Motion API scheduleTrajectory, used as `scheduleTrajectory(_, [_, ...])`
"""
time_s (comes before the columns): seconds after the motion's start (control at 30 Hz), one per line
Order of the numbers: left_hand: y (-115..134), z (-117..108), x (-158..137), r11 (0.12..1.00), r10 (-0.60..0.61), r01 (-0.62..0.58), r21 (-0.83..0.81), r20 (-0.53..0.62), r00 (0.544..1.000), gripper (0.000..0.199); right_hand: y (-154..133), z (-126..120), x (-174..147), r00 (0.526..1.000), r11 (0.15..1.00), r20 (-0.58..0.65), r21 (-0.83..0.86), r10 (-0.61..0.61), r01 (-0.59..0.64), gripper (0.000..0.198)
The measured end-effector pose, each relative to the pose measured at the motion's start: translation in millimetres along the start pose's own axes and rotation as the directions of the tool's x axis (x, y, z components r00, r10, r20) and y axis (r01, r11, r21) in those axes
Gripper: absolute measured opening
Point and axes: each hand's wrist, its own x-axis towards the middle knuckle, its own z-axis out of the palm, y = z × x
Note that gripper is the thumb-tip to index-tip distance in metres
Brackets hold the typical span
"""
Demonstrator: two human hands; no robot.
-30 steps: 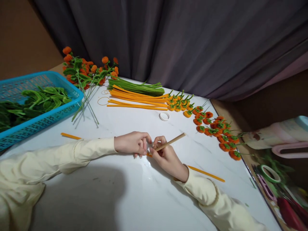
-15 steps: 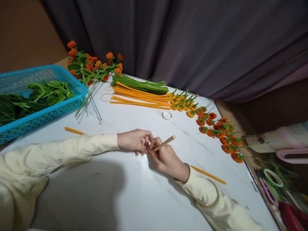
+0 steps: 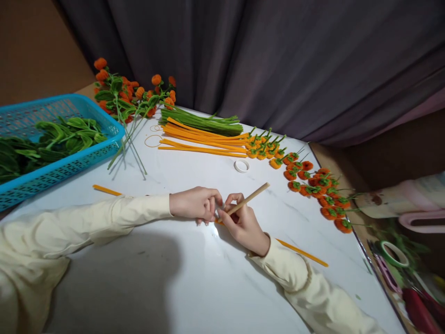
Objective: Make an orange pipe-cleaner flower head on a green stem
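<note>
In the head view, my right hand (image 3: 245, 227) pinches a thin wooden stick (image 3: 255, 194) between thumb and fingers, with the stick slanting up to the right. My left hand (image 3: 196, 203) is closed at the stick's lower end, its fingertips nearly meeting those of my right hand. A bit of orange pipe cleaner (image 3: 219, 221) shows between the hands; my left fingers hide most of it. Orange pipe-cleaner lengths stick out past my left sleeve (image 3: 139, 206) and my right sleeve (image 3: 288, 264); whether they are one piece is hidden.
A blue basket (image 3: 116, 134) of green leaves stands at the left. Orange flowers (image 3: 139, 93), green pipe cleaners (image 3: 205, 121) and orange pipe cleaners (image 3: 201, 134) lie behind. Flower heads (image 3: 320, 185) and a white ring (image 3: 241, 166) are right of these. Green tape (image 3: 394, 254) lies beyond the table edge.
My right hand has shifted slightly right, and its fingers have opened out along the stick. More of the stick shows, lying at a lower slant. My left hand has stayed in place.
</note>
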Motion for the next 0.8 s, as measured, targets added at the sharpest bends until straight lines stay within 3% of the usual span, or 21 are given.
scheduleTrajectory(0.23, [1,0,0,1.0,0.005,-0.005,-0.005,0.001,1.0,0.028,-2,1,0,0.99,0.967,0.079,-0.221,-0.113,0.128,0.006])
scheduleTrajectory(0.33, [1,0,-1,1.0,0.011,-0.011,-0.001,-0.001,1.0,0.028,-1,3,-2,0.991,0.969,0.069,-0.212,-0.117,0.129,0.006])
scheduleTrajectory(0.47, [0,-1,0,1.0,0.005,-0.005,-0.006,0.006,1.0,0.031,1,2,-4,0.996,1.0,-0.089,-0.013,0.018,-0.019,0.014])
scheduleTrajectory(0.6, [1,-8,-1,1.0,0.007,-0.008,0.007,0.08,0.997,0.031,3,-3,1,0.97,0.961,-0.17,0.247,0.171,-0.126,0.023])
scheduleTrajectory(0.7, [12,-21,-10,0.988,-0.031,0.008,0.155,0.15,0.988,0.029,2,-5,6,0.955,0.912,-0.17,0.376,0.243,-0.165,0.026])
scheduleTrajectory(0.8, [32,-38,-29,0.938,-0.012,-0.066,0.341,0.222,0.975,0.02,1,-5,10,0.945,0.872,-0.156,0.451,0.286,-0.189,0.03])
